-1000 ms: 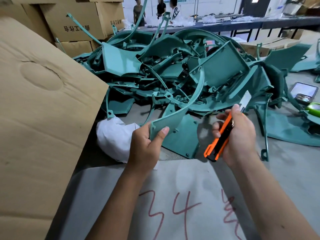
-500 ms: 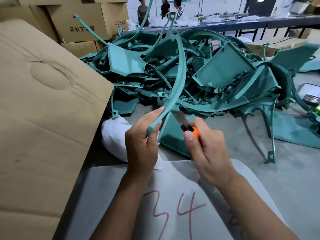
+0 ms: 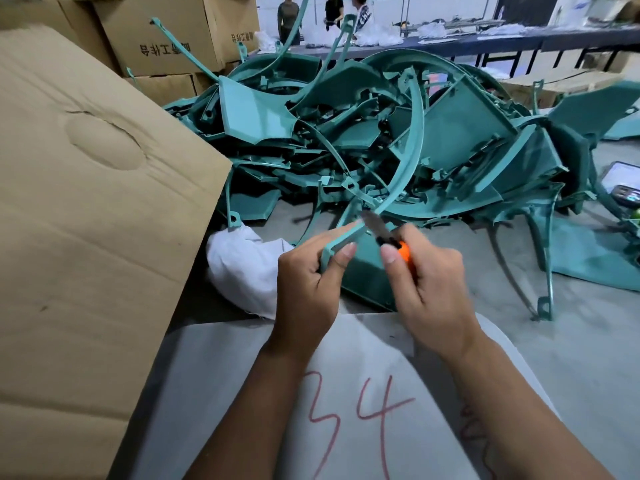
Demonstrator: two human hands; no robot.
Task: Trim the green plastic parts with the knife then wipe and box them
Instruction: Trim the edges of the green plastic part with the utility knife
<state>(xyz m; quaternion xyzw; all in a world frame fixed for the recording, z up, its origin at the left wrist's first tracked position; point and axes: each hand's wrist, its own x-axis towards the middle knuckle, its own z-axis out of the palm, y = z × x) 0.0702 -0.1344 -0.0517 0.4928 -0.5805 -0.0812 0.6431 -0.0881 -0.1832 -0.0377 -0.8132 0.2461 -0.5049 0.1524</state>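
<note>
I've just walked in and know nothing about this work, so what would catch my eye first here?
Most striking is the big tangled heap of teal-green plastic parts filling the middle of the grey table. In front of it, the left hand holds up a long curved green plastic strip, while the right hand sets the blade of an orange-handled utility knife against its lower end. A large tan cardboard flap fills the left side.

Knife [image 3: 381, 230] blade against green strip [image 3: 414, 147]

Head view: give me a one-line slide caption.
Left hand grips a curved green plastic strip while the right hand sets an orange utility knife against it.
</note>
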